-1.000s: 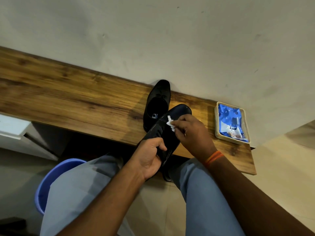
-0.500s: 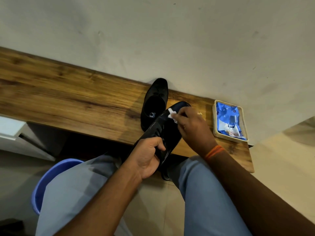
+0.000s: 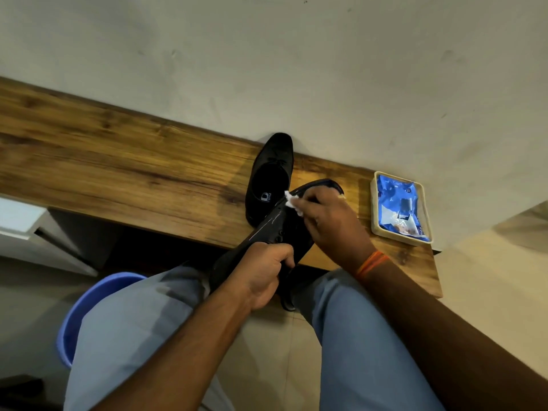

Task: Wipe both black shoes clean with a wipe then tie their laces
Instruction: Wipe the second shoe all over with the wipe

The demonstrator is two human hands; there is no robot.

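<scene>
Wooden shelf (image 3: 124, 170) bears shoe (image 3: 271, 176) with "D" insole label (image 3: 266, 197).

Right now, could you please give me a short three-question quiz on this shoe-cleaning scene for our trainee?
1. True or false: the second shoe stands on the wooden shelf.
2. Which hand presses the wipe to the held shoe: A left, B right?
3. Fill in: the blue wipes pack lies in a ___.

Key
1. True.
2. B: the right hand wipes; the left hand grips the shoe.
3. Tray.
</scene>
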